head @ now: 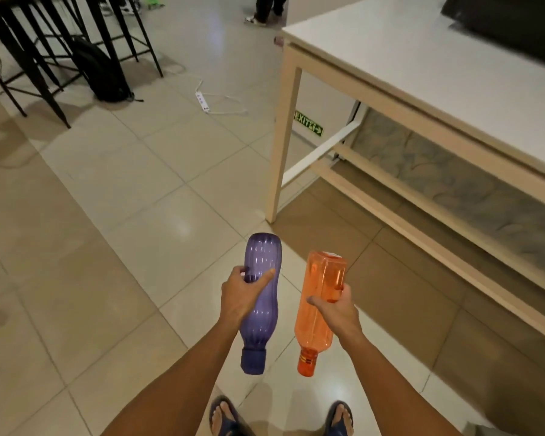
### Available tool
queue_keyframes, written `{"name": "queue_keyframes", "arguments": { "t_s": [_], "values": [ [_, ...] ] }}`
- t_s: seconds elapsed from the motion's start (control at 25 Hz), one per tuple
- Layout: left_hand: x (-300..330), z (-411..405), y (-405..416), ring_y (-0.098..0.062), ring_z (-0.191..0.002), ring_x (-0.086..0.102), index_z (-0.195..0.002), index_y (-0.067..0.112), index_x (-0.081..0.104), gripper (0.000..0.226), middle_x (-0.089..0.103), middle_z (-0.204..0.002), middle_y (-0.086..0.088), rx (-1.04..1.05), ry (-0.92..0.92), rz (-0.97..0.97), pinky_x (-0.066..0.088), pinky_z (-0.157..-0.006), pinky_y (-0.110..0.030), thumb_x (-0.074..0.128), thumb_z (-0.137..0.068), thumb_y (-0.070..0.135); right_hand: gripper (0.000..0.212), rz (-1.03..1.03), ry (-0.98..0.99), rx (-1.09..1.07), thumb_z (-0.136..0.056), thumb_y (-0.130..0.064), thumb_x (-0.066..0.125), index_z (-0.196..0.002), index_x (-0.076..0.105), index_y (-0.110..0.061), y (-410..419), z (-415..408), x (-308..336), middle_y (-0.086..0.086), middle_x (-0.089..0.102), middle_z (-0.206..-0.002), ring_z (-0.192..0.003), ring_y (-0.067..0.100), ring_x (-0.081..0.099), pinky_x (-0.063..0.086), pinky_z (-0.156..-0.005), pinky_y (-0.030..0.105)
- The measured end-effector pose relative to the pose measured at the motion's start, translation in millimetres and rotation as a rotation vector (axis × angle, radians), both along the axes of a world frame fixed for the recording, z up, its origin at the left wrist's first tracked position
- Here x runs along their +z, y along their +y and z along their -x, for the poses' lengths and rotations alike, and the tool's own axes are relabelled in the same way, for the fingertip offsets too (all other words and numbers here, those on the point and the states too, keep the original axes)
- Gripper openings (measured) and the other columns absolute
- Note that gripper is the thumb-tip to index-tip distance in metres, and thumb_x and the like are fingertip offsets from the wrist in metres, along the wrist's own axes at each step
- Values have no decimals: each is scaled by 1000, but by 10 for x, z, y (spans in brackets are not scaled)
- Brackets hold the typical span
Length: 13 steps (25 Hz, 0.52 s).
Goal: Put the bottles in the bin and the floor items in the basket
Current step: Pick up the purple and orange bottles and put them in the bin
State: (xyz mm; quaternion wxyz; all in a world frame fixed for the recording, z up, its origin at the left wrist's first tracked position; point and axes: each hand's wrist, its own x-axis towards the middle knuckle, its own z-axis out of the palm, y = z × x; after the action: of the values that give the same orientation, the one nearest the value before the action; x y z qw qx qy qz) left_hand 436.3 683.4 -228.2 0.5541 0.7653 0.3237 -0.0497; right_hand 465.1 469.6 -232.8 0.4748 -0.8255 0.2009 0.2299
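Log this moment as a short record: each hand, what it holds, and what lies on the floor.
left hand: grips purple bottle, cap pointing down toward the person
right hand: grips orange bottle, cap pointing down toward the person
floor: white power strip, black backpack
bin, basket: not in view
nearby: white table at right

1. Floor [114, 215]: large pale glossy tiles with soft glare patches filled most of the frame.
2. Table [422, 67]: white top on cream legs and rails, occupying the upper right.
3. Black metal legs [38, 58]: clustered at upper left.
4. Black backpack [103, 72]: stood on the floor against those legs.
5. White power strip [202, 102]: lay with its loose cable at upper centre.
6. Green exit sign [308, 123]: mounted low on a white panel behind the table leg.
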Motion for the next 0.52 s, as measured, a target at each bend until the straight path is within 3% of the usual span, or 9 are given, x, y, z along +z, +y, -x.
{"name": "queue_keyframes", "arguments": {
  "t_s": [0.2,0.36,0.52],
  "values": [
    [233,-10,246,-21,-103,61,-139,18,49,76,62,-127,-4,-117,-86,0,54,-90,-34,70,-81,61,76,-39,-64,-216,-74,-41,85,-128,33,-25,173,111,273,-1,59,-120,-108,26,62,54,-95,52],
    [368,29,349,-24,-101,68,-141,23,50,81,67,-121,-5,-181,-94,62,59,-91,-44,65,-78,72,78,-98,-137,-327,-67,-54,84,-126,44,-24,254,304,397,-3,64,-118,-103,20,66,58,-86,45],
    [546,141,281,-19,-94,70,-122,32,53,55,70,-108,0,-244,-139,158,60,-87,-40,64,-81,68,67,-170,-224,-434,-78,-50,81,-131,47,-27,248,567,520,-4,65,-117,-104,19,66,57,-88,45]
  ]
}}
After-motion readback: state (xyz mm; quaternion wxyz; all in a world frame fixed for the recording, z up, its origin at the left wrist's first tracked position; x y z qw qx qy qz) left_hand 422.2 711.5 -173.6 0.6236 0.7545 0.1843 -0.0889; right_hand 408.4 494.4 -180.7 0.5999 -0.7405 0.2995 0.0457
